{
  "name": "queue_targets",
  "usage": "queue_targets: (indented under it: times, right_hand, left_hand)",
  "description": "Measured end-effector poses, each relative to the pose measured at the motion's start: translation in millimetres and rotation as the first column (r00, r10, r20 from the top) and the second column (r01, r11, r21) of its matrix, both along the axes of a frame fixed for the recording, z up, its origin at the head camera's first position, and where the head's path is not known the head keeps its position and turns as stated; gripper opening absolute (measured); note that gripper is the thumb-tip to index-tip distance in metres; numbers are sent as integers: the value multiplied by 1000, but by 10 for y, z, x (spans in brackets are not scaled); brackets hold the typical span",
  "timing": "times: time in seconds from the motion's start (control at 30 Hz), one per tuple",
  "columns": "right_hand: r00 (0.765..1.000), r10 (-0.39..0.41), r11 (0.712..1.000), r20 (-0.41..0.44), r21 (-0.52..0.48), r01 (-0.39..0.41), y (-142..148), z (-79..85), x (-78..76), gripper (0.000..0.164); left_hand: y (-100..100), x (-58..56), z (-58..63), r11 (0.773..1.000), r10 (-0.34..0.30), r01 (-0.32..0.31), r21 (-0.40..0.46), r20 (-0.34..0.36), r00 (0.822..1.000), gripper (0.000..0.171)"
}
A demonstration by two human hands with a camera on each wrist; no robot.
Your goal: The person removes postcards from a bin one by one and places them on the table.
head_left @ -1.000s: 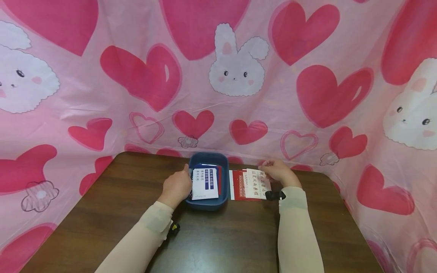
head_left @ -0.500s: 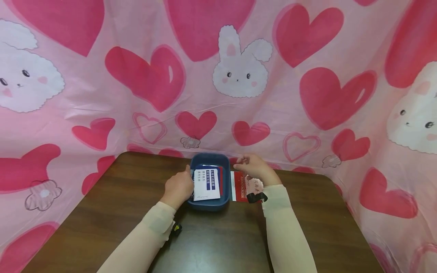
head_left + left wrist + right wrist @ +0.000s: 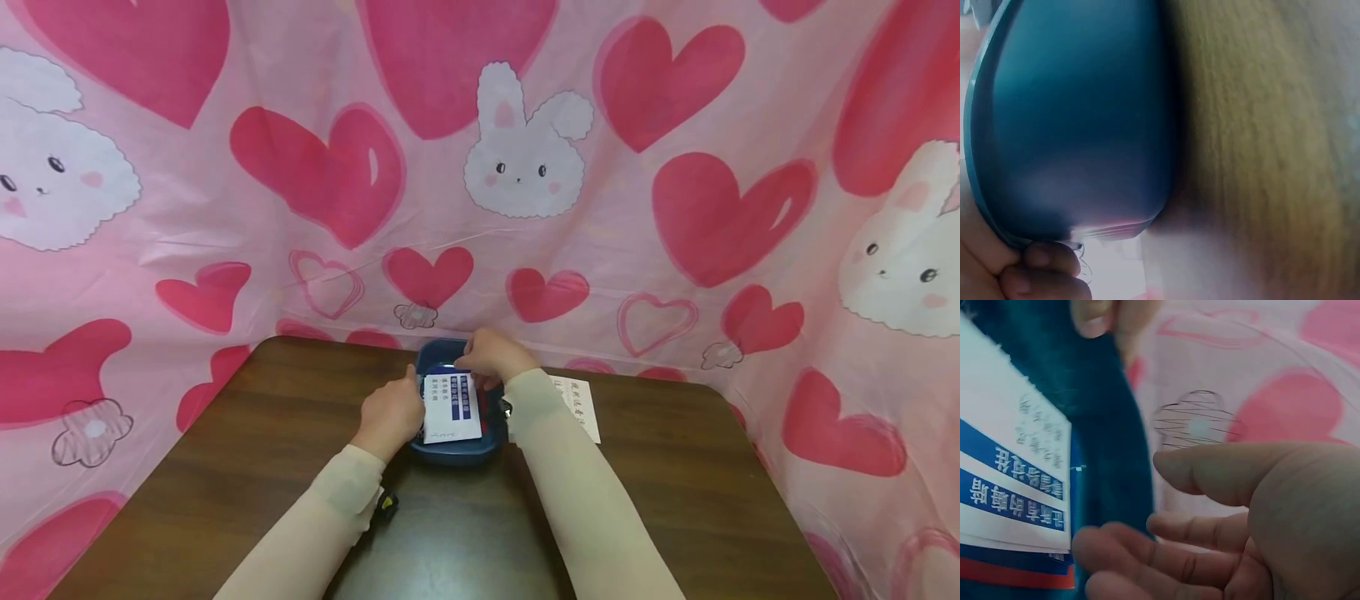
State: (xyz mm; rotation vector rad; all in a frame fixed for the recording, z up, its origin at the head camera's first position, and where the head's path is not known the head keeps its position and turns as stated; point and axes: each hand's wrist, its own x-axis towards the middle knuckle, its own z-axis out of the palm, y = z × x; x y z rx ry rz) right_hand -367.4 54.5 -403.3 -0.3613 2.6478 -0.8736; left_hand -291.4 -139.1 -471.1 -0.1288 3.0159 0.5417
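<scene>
A blue plastic bin (image 3: 450, 455) stands on the table, seen from outside in the left wrist view. My left hand (image 3: 390, 414) grips its left rim, with curled fingers (image 3: 1047, 275) at the wall and the thumb on the inner side. In the bin lies a stack of cards (image 3: 442, 421), a white one with blue text bands on top. Blue and red edges show below it. My right hand (image 3: 497, 357) is over the bin's far right side. Its thumb and fingers (image 3: 1191, 565) are apart beside the stack, with nothing visible between them.
Right of the bin, a white card (image 3: 577, 402) with printed characters shows past my right sleeve, which hides the cards beside it. A pink curtain (image 3: 525, 250) with hearts and rabbits hangs behind the brown table (image 3: 465, 533).
My right hand has moved left, from the cards on the table to over the bin. Its arm now covers the red cards. My left hand stays on the rim.
</scene>
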Motion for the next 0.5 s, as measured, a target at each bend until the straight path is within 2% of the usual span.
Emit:
queue_targets:
  times: [0.2,0.37,0.5]
  right_hand:
    - [997,-58,987,-53,147,65,-233,-142,30,25]
    - [991,-64,961,-114,259,92,-343,-226,130,40]
    - [991,-58,953,-124,289,92,-389,-267,158,46]
  left_hand:
    - [-23,-8,-2,1000,0,0,14,7,1000,73]
    - [-43,9,1,1000,1,-1,18,4,1000,74]
    - [-45,8,5,1000,0,0,25,-4,1000,75]
